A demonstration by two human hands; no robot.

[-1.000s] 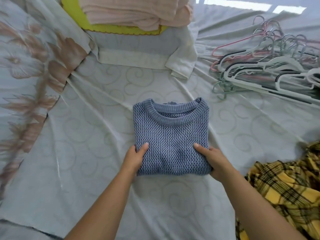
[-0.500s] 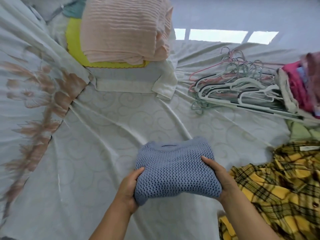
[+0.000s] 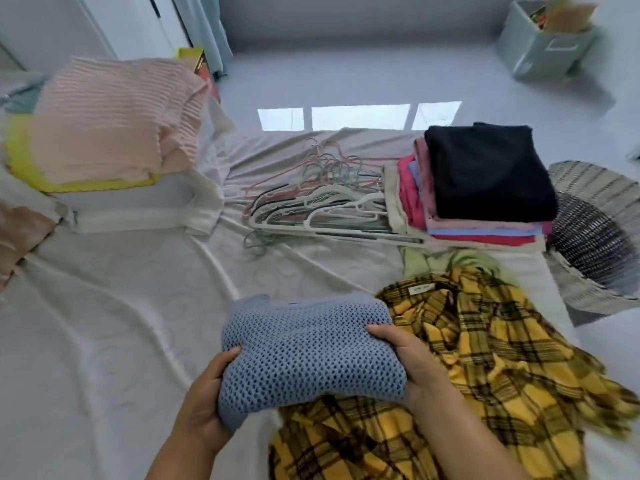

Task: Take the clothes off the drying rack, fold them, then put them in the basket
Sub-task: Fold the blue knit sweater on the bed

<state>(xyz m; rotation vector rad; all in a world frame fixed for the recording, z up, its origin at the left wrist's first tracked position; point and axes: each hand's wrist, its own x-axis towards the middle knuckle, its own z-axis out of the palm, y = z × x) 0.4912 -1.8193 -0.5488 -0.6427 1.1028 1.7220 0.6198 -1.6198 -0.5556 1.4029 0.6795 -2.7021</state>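
The only writing in view is a small pale neck label [image 3: 420,289] on the yellow plaid shirt [image 3: 485,358], too small to read. The folded blue knit sweater [image 3: 308,355] is held up off the bed between both hands, over the near edge of the plaid shirt: the left hand [image 3: 204,407] cups its lower left corner with the fingers curled under and the thumb on top, and the right hand [image 3: 412,362] clamps its right edge the same way. The wicker basket [image 3: 595,237] lies tipped at the bed's right edge, just beside a stack of folded clothes [image 3: 485,188] topped with a black piece. A pile of hangers [image 3: 318,202] lies left of that stack, touching it. A green garment [image 3: 440,261] shows between the stack and the shirt. At the far left, a folded pink ribbed garment [image 3: 114,116] sits on a yellow item on a white box. The white bedsheet [image 3: 121,323], creased and patterned with swirls, is bare across the left and middle. Beyond the bed lies a grey floor [image 3: 363,74] with bright window patches and a grey bin [image 3: 543,46].
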